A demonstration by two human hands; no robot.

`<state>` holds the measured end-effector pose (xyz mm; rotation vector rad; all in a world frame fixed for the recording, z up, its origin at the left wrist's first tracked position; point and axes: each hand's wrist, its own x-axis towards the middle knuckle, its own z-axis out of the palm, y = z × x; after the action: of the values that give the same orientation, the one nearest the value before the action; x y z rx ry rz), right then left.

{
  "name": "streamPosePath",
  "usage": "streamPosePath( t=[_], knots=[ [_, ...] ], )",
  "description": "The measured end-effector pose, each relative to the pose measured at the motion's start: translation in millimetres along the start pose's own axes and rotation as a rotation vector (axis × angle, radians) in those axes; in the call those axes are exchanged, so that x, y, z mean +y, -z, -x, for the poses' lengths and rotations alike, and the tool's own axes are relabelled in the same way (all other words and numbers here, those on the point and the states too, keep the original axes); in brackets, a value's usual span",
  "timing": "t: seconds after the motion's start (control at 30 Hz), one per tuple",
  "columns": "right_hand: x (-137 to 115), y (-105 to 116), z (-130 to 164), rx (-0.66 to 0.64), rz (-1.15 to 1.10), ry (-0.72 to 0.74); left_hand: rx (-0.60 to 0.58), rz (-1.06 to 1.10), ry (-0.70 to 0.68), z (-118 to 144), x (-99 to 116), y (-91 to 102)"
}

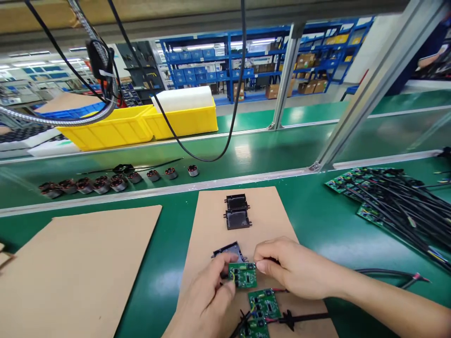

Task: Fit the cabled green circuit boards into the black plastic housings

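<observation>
A small green circuit board (243,275) is held over the cardboard sheet, with a yellow wire at its left side. My left hand (207,291) grips the board's left edge between thumb and fingers. At the upper right corner my right hand (282,265) is closed in a pinch on the board; its fingertips partly hide that corner. Just behind the board lies a tilted black plastic case (230,251), partly covered by my left fingers. Two more black cases (237,218) stand end to end farther back. Nearer me, another circuit board (265,304) with wires rests on the cardboard.
Cardboard (260,211) lies under the work, and a second sheet (91,263) is at left. Wired boards (387,192) are heaped at right. Several motor stators (120,182) line the back ledge. Yellow bins (183,119) stand beyond. A black cable (232,126) hangs in front.
</observation>
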<state>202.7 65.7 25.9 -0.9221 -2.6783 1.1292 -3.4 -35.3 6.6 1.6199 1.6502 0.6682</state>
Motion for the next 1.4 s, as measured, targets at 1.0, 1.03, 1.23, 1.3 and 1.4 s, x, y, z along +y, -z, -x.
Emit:
streamPosePath(
  t=[1.0,1.03,1.23,1.3,1.4],
  knots=[
    [9,-28,-63,-0.066,0.638,0.376,-0.158,-0.23,-0.023,-27,-52,10.6],
    [9,-32,-61,-0.046,0.651,0.364,-0.157,-0.226,-0.033,-26,-52,9.8],
    [13,-46,-53,-0.007,0.625,0.317,-0.136,-0.239,-0.131,-25,-56,9.6],
    [14,-50,-52,0.045,0.662,0.299,-0.108,-0.255,-0.159,-24,-57,8.4],
    [13,-56,-51,0.071,0.679,0.289,-0.068,-0.264,-0.202,-24,-59,3.6]
  ],
)
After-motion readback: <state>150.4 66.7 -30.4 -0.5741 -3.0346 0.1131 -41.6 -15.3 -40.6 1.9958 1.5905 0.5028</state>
